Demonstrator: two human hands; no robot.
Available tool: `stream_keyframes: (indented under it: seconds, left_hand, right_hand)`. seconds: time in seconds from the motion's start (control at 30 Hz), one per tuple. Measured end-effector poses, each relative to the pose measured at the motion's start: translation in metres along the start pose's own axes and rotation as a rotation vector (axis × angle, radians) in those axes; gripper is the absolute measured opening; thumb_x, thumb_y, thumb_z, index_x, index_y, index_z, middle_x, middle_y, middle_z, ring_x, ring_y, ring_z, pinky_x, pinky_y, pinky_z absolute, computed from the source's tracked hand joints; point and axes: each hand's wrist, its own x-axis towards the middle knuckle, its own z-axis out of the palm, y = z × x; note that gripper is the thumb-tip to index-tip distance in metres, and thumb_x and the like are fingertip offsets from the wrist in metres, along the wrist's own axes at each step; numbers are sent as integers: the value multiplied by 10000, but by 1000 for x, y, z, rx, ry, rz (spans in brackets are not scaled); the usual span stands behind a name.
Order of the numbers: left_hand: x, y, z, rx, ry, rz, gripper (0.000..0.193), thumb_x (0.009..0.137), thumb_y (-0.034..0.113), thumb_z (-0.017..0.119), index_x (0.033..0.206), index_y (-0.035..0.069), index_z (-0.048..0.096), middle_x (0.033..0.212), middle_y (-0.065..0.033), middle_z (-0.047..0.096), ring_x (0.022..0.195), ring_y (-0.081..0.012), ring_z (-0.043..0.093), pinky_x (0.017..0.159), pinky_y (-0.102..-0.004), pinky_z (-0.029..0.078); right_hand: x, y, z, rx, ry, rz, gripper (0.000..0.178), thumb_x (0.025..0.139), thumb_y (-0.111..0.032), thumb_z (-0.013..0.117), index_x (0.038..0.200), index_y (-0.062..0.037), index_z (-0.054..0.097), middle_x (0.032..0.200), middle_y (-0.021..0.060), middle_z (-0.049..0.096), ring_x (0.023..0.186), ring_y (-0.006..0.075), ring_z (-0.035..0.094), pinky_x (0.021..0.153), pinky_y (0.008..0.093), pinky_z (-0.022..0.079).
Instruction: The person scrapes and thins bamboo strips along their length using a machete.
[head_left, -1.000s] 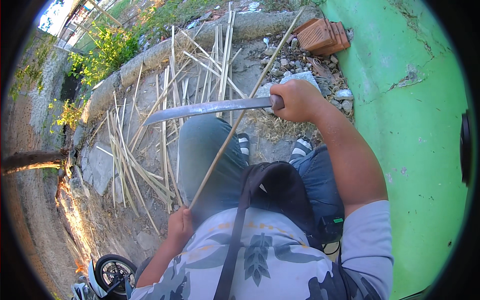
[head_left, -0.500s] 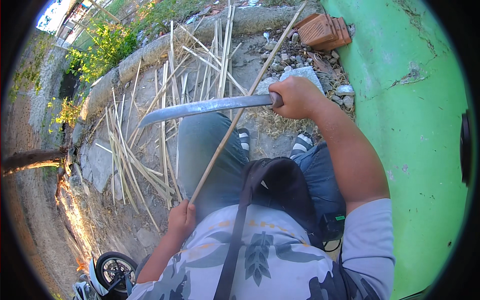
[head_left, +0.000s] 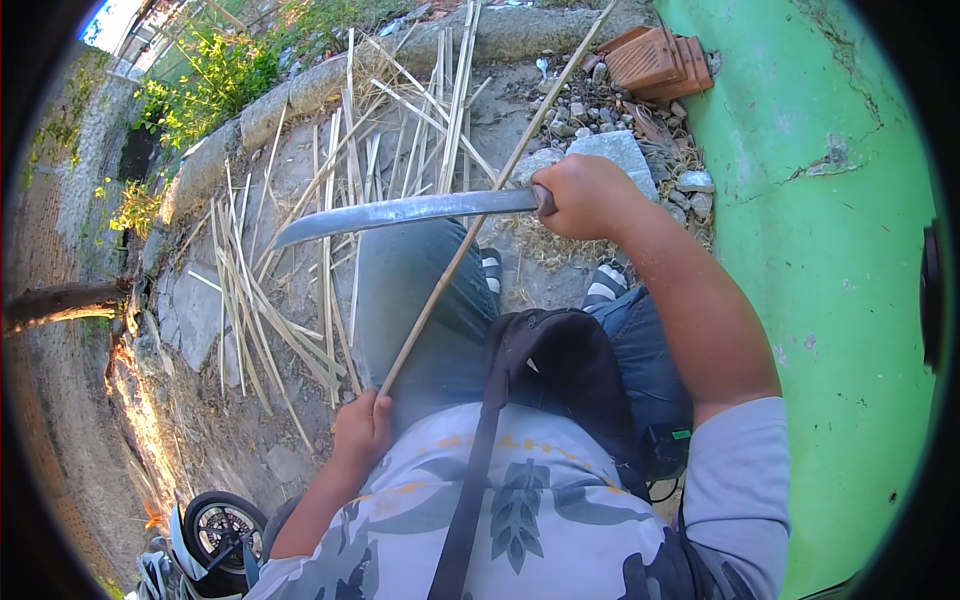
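Observation:
My right hand (head_left: 582, 198) is closed round the dark handle of a machete (head_left: 400, 213). Its long grey blade points left, crossing over a thin bamboo strip (head_left: 440, 285) above my knee. The near end of that strip is in my left hand (head_left: 362, 430), fingers wrapped round it beside my hip. From there the strip slants up and away to the right, toward the low kerb. Whether blade and strip touch, I cannot tell. Several pale split strips (head_left: 245, 300) lie loosely across the ground beyond my knee, some crossing one another.
A green wall (head_left: 820, 300) with cracks stands close on my right. Terracotta blocks (head_left: 655, 62) and broken stones (head_left: 615, 160) lie at its foot. A concrete kerb (head_left: 330, 75) curves along the far side. At the lower left is a motorcycle wheel (head_left: 222, 532); a log (head_left: 65, 305) lies farther left.
My hands, the machete and the strip hold nearly the same pose. The blade has shifted very slightly left, and the view has tilted a little.

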Motion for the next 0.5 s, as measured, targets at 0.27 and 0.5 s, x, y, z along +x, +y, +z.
stream_keyframes:
  seconds: [0.27,0.5]
  left_hand:
    - [1,2,0,-9,-19,-6,508,1013,428,455,744,-2,482,632,-269,507,647,-512,530,557,-520,400]
    - [-2,-1,0,-17,2,15,501,1011,426,458,754,-3,495,638,-270,508,644,-513,530,558,-523,401]
  right_hand:
    - [1,27,7,73,170,61,154,819,-224,584,812,-89,657,713,178,651,719,387,652,683,500,523]
    - [-2,-3,11,-2,140,-123,162,815,-218,584,822,-72,652,736,196,647,738,413,631,696,507,505]
